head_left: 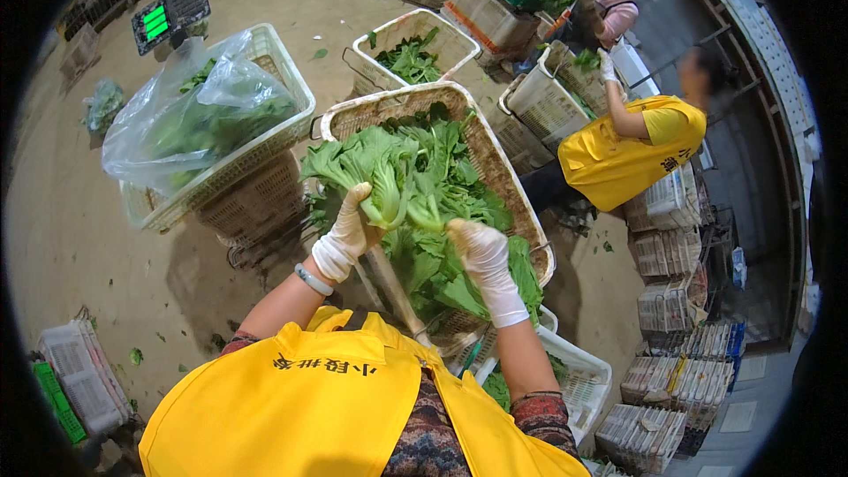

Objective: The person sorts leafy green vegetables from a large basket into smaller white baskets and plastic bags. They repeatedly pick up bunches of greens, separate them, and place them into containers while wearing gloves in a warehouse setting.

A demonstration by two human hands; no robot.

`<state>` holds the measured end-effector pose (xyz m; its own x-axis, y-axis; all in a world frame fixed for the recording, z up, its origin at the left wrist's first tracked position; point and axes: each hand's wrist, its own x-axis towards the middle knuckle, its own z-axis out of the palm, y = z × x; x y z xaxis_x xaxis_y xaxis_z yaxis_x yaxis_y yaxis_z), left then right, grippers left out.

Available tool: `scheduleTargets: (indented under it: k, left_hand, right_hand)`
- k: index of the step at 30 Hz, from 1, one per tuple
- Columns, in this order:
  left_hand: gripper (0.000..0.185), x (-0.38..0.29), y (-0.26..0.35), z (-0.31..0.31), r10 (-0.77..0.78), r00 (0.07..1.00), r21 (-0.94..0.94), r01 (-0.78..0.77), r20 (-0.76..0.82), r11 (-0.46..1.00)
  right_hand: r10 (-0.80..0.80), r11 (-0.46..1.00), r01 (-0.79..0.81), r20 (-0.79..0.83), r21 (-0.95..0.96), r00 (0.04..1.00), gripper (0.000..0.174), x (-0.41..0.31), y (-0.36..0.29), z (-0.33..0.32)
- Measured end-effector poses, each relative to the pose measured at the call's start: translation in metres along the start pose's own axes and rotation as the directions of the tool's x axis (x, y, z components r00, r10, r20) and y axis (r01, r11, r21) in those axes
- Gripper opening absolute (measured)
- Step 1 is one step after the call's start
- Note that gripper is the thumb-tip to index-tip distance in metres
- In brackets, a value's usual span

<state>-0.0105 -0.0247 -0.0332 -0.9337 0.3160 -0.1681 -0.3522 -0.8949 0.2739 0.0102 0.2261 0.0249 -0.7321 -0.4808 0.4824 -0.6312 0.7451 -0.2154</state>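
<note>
Both my hands wear whitish gloves and are over a large plastic crate (500, 165) of leafy greens (430, 265). My left hand (350, 232) holds a head of leafy green vegetable (381, 179) by its pale stem, leaves pointing away from me. At the right, my right hand (478, 248) is closed at the stem end of another green bunch (427, 202); its fingertips are partly hidden. The two bunches lie side by side, their leaves overlapping. More loose leaves fill the crate beneath them, along its brown-stained mesh wall.
Left stands a crate (218, 175) with a clear plastic bag (199, 119) of greens. Beyond is another crate (464, 46) of greens; a white crate (596, 377) is near my right arm. Two co-workers handle greens at the upper right, one in a yellow vest (629, 146). Stacked crates (669, 258) line the right.
</note>
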Motion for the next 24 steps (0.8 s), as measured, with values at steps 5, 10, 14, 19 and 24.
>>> scheduleTargets:
  k: [5, 10, 14, 19, 24]
  left_hand:
    - [0.054, -0.008, 0.008, 0.002, 0.029, 0.999, -0.007, -0.029, -0.024, 1.0]
    - [0.053, -0.007, 0.001, 0.014, 0.017, 0.999, 0.079, -0.015, -0.029, 0.997]
    - [0.059, -0.006, -0.006, 0.026, -0.115, 0.99, 0.047, 0.111, 0.085, 0.993]
    - [0.068, -0.011, 0.015, 0.012, -0.171, 0.966, 0.148, 0.143, 0.195, 0.979]
    - [0.052, -0.012, 0.01, -0.023, -0.224, 0.974, 0.05, 0.225, -0.034, 0.973]
  right_hand:
    - [0.576, 0.805, -0.589, 0.144, 0.071, 0.805, 0.039, 0.001, 0.01, -0.021]
    - [0.167, 0.946, -0.179, 0.066, 0.271, 0.984, 0.064, 0.019, -0.038, -0.024]
    - [0.125, 0.977, -0.13, 0.043, 0.168, 0.991, 0.051, 0.035, -0.029, -0.019]
    - [0.749, 0.412, -0.819, 0.364, 0.398, 0.554, 0.029, 0.004, 0.066, -0.024]
    - [0.788, 0.084, -0.909, 0.531, 0.409, 0.312, 0.045, -0.042, 0.099, -0.024]
